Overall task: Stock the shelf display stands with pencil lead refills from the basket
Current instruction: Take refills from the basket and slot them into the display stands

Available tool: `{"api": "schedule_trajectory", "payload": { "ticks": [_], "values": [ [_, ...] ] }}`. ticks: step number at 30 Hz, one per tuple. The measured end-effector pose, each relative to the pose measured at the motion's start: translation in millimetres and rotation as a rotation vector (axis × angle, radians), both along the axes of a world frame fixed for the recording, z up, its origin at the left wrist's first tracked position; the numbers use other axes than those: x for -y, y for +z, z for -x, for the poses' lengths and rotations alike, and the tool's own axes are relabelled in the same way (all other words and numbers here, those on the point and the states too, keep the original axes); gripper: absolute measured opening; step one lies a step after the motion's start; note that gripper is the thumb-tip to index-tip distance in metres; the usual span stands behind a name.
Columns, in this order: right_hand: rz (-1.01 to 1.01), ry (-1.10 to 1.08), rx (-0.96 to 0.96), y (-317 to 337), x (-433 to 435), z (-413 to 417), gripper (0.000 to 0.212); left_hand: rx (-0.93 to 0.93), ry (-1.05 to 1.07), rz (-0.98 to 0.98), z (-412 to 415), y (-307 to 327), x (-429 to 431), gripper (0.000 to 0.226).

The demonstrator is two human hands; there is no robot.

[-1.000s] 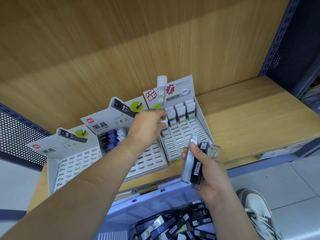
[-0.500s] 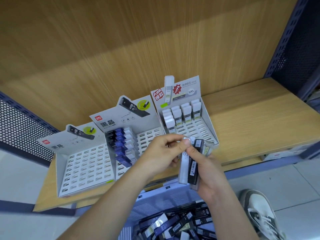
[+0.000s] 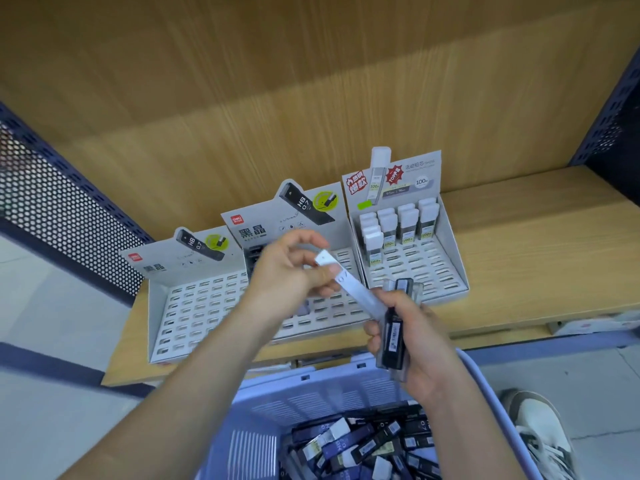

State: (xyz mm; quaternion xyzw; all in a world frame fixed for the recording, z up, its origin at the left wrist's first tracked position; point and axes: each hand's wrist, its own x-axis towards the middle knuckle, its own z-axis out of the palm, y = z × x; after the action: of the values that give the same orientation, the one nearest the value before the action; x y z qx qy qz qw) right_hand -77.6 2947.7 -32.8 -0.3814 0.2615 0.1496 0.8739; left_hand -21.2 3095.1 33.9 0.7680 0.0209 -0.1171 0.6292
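At frame centre I see the left hand (image 3: 287, 271) pinching the capped end of a pale refill case (image 3: 349, 284), whose other end runs down to the right hand (image 3: 420, 355) — that one grips a bundle of dark refill cases (image 3: 393, 336) upright. Behind them, on the wooden shelf (image 3: 540, 258), the right stand (image 3: 450, 261) holds white-capped refills (image 3: 388, 223) — and a lilac basket (image 3: 311, 389) of refills fills the bottom edge.

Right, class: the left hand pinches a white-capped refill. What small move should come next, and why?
Probably the left hand should carry the white-capped refill to the right-hand stand and slot it in front: that stand holds matching white-capped cases with free slots, while the right hand grips the other refills.
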Motion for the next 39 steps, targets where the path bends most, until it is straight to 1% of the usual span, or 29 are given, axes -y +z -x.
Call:
{"api": "schedule_trajectory", "payload": {
  "ticks": [2, 6, 9, 11, 14, 17, 22, 27, 32, 35, 37, 39],
  "values": [
    [-0.064, -0.026, 0.009, -1, 0, 1, 0.014, 0.062, 0.012, -0.063, -10, 9, -16, 0.018],
    [-0.071, -0.054, 0.006, 0, -4, 0, 0.020, 0.191, -0.005, -0.345, -22, 21, -43, 0.019],
    [-0.088, -0.113, -0.027, -1, -11, -1, 0.017, 0.256, -0.047, -0.577, -23, 16, -54, 0.019],
    [-0.088, -0.124, -0.034, -2, -16, -1, 0.015, 0.291, -0.064, -0.684, -20, 8, -58, 0.016],
    [-0.071, -0.154, -0.047, -4, -22, -1, 0.019, 0.318, -0.058, -0.743, -14, -5, -62, 0.010],
    [-0.045, -0.156, -0.059, -5, -23, -1, 0.018, 0.325, -0.057, -0.807, -6, -17, -65, 0.012],
    [-0.023, -0.134, -0.049, -5, -24, 0, 0.019, 0.329, -0.071, -0.806, 2, -29, -65, 0.015],
    [-0.050, -0.144, -0.058, -5, -25, 0, 0.017, 0.367, -0.083, -0.835, 4, -30, -61, 0.018],
    [-0.063, -0.168, -0.061, -4, -26, -1, 0.014, 0.374, -0.131, -0.846, 4, -31, -64, 0.014],
    [-0.070, -0.167, -0.061, -4, -25, -1, 0.014, 0.454, -0.205, -0.909, 5, -35, -64, 0.009],
    [-0.091, -0.149, -0.053, -4, -26, 0, 0.018, 0.551, -0.266, -0.967, 7, -43, -64, 0.012],
    [-0.111, -0.135, -0.046, -4, -27, 0, 0.020, 0.592, -0.281, -0.972, 10, -49, -64, 0.016]
  ]
}}
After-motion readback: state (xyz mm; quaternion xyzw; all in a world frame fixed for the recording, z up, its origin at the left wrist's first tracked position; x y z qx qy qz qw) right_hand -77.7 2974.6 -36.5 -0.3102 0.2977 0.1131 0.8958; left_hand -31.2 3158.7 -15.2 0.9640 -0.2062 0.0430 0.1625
